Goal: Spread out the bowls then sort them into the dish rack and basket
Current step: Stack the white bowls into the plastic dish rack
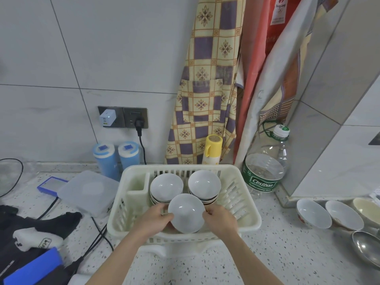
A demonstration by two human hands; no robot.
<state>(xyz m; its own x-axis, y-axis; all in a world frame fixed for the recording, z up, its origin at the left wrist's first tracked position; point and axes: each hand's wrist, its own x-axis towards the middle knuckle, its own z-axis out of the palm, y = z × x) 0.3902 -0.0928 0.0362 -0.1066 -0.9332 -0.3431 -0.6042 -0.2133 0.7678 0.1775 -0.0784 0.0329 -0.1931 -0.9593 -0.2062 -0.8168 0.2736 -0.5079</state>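
We had both hands on it: our left hand and our right hand clamped the rim of a plain white ceramic bowl from either side, fingers curled tight against its edge. The bowl sat tilted toward us, over the near part of the cream slotted plastic dish rack, and whether it touched anything beneath we could not tell. Just behind it, two stacks of white bowls leaned in the rack, the left stack and the right stack side by side against the rack's far wall. The rack stood on the speckled white worktop, close to its back edge. Out at the worktop's right edge waited a row of loose bowls: a white bowl with a red pattern, another like it just beside, and a cream bowl partly cut off by the frame. A shiny metal bowl lay nearer us at that same edge. Behind the rack's right corner stood a clear water bottle with a green label.
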